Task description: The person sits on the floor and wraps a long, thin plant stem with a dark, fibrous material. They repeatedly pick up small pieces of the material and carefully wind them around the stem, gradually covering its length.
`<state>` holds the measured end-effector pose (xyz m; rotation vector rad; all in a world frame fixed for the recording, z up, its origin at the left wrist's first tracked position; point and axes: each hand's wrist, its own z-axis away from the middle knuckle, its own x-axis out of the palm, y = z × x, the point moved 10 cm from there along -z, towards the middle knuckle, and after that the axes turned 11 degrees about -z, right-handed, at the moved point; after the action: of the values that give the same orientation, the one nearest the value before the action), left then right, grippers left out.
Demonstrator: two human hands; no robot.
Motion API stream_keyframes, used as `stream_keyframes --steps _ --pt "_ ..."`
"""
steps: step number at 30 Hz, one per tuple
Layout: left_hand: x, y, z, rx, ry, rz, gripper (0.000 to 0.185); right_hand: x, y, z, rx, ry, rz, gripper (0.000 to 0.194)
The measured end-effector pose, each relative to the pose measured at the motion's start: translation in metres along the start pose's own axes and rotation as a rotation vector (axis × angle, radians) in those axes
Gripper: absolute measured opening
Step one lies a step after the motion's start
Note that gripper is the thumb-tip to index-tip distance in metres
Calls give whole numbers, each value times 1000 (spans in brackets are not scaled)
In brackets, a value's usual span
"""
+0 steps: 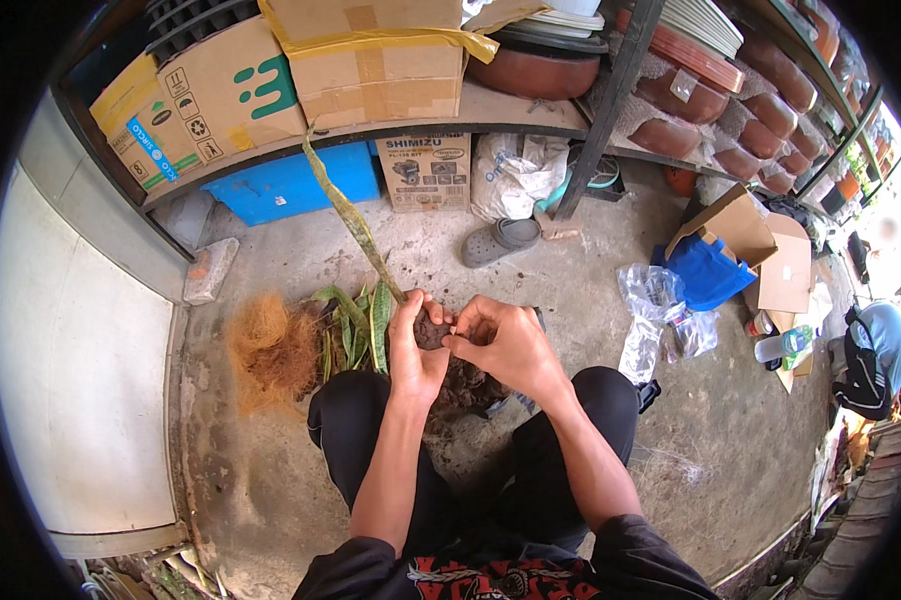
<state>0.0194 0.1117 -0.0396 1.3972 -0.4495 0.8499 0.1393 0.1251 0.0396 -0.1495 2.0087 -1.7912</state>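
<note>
My left hand (414,349) holds a dark ball of soil (429,331) at the base of a long snake plant leaf (353,217), which leans up and to the left. The fingertips of my right hand (495,337) are pinched together at the right side of the ball, with a small pale bit between them; what it is, I cannot tell. More snake plant leaves (379,319) lie on the floor just left of my hands. A heap of loose dark soil (465,386) lies below them, between my knees.
Brown coconut fibre (270,352) is piled at the left. A grey clog (499,241) stands ahead, before a shelf with cardboard boxes (375,75) and a blue bin (293,184). To the right are plastic bags (645,292), a blue bag (705,274) and a bottle (780,345). Another person (878,352) crouches far right.
</note>
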Motion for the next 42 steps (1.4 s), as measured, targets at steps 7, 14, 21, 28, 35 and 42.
stream_keyframes --steps 7,14,21,28,35,42 --pt "-4 -1 -2 1 0 10 14 5 3 -1 -13 -19 4 19" --pt "5 8 1 55 -108 -95 23 2 1 -2 -24 2 -20 21" --pt "27 18 9 101 -328 -142 58 -3 10 -5 -59 -30 -207 21" --pt "25 21 11 65 -317 -78 53 11 7 1 84 -199 -493 18" --pt "22 24 11 61 -299 23 51 14 7 0 53 -209 -542 12" --pt "14 35 10 44 -331 232 54 3 7 1 89 -171 -527 16"
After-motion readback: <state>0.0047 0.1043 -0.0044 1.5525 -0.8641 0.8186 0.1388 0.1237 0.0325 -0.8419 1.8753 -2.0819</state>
